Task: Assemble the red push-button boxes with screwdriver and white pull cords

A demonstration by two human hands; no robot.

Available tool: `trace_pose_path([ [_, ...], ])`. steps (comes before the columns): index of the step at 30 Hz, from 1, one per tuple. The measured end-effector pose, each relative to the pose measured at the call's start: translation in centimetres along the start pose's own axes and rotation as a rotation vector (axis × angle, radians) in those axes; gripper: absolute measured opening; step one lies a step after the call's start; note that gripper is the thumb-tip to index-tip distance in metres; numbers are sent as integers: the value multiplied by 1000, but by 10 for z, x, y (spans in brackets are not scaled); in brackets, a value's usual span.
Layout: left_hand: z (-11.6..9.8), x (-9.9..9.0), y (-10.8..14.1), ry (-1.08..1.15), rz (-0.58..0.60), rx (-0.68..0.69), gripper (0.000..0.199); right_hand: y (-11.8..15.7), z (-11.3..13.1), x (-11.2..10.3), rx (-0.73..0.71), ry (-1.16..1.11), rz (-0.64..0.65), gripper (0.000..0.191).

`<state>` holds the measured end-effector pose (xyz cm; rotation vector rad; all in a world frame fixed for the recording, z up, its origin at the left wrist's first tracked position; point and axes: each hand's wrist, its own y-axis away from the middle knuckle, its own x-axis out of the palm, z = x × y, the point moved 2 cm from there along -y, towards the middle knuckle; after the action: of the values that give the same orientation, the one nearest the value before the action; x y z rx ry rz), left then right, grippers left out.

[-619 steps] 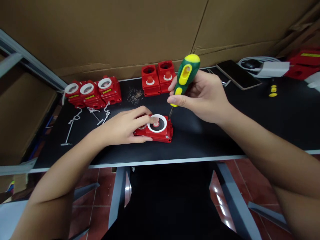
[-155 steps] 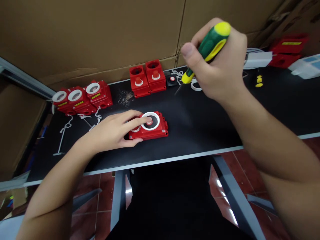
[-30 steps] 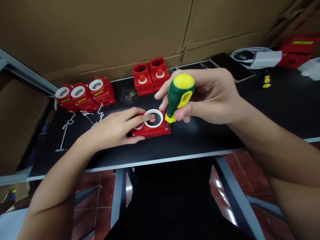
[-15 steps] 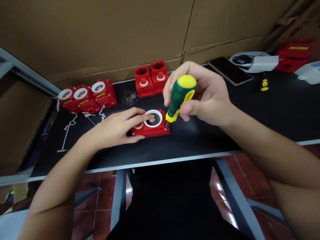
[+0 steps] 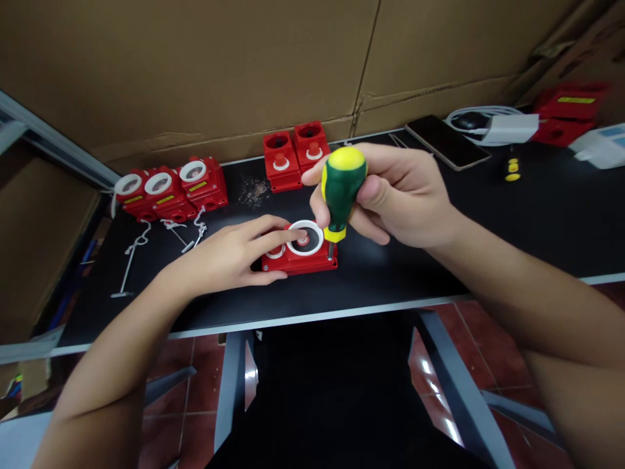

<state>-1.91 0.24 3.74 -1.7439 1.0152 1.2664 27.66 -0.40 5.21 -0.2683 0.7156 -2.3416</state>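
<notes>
Creased brown cardboard fills the top of the frame, behind a smooth black tabletop crossing its middle. Left of centre, the left hand clasps a glossy, blocky red box — flat at the frame's centre, thumb along its near side — while the right hand, right of centre, curls its fingers round a bulbous green-and-yellow screwdriver, nearly upright, its metal shaft meeting the box's near right corner. A smooth white ring encircles the left index fingertip.
</notes>
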Motion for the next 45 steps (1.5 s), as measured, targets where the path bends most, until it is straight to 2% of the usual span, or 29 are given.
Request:
trace_pose_path([
  [3, -3, 0, 0, 9, -14, 10, 50, 0, -2, 2, -1, -37, 65, 52],
  [5, -2, -1, 0, 0, -15, 9, 50, 0, -4, 2, 3, -48, 65, 52],
  [9, 1, -1, 1, -44, -16, 13, 52, 1, -7, -3, 34, -1, -20, 58],
  [14, 5, -1, 2, -73, -12, 10, 55, -3, -6, -4, -16, 58, -97, 44],
  [18, 6, -2, 2, -69, 10, -15, 57, -3, -10, -4, -59, 24, -185, 41],
  [22, 3, -3, 1, -45, 36, -40, 59, 2, -15, -5, -18, -51, -126, 37],
  [24, 0, -3, 1, -28, 35, -30, 57, 3, -14, -4, -48, -75, -66, 35],
  [27, -7, -3, 0, 7, 17, 3, 54, 0, -10, 0, -56, -86, -15, 45],
  [31, -12, -2, -2, 60, 13, 56, 54, -3, -7, 2, 0, -72, -67, 61],
  [37, -6, -1, -1, -69, 32, 2, 55, -1, -8, 1, -47, -108, -39, 52],
  [42, -2, -2, 1, -136, 34, -21, 56, 1, -7, -1, 37, -41, -117, 60],
  [45, -4, -3, 1, -132, 29, -27, 56, -2, -7, -2, -8, -70, -126, 54],
])
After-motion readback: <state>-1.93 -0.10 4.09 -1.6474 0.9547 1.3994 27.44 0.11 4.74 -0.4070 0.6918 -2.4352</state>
